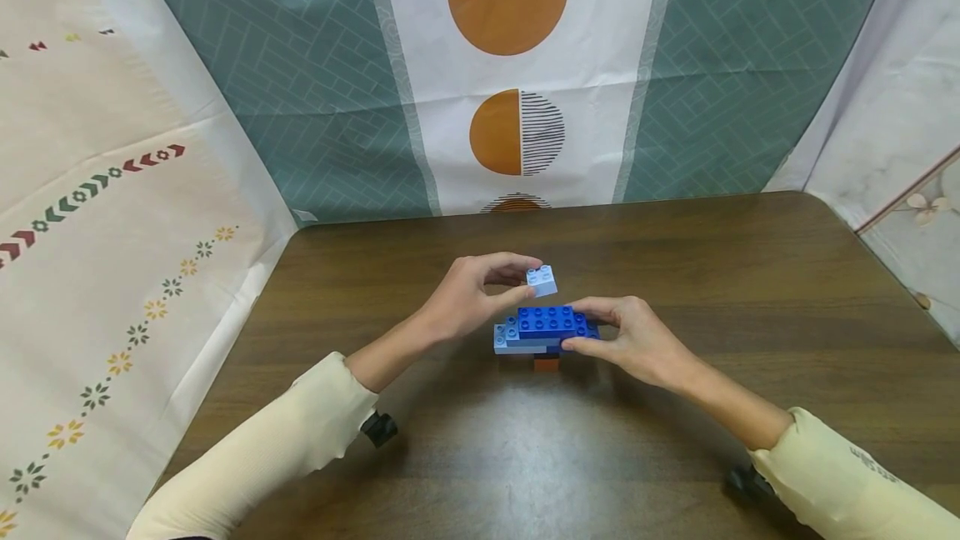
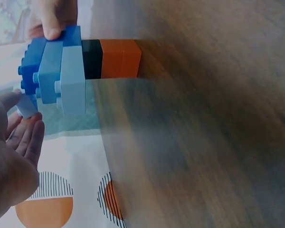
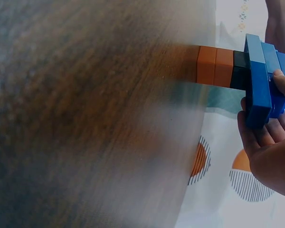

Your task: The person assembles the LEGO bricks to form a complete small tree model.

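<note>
A small brick tower [image 1: 546,337] stands mid-table: orange base [image 1: 546,364], a dark block, light blue bricks [image 1: 507,335] and a dark blue studded brick [image 1: 552,320] on top. My right hand [image 1: 628,338] grips the dark blue brick's right end between thumb and fingers. My left hand [image 1: 471,292] pinches a small pale blue brick [image 1: 542,280] just above the tower's rear edge. In the left wrist view the tower [image 2: 76,66] lies sideways with the pale brick [image 2: 26,106] by my fingers [image 2: 23,133]. The right wrist view shows the orange base [image 3: 214,66] and blue top [image 3: 259,85] held by my fingers [image 3: 263,133].
The dark wooden table [image 1: 675,273] spreads around the tower. Patterned cloth backdrops [image 1: 510,73] hang behind and at both sides, close to the table's far and left edges. Cream sleeves [image 1: 300,432] cover both forearms.
</note>
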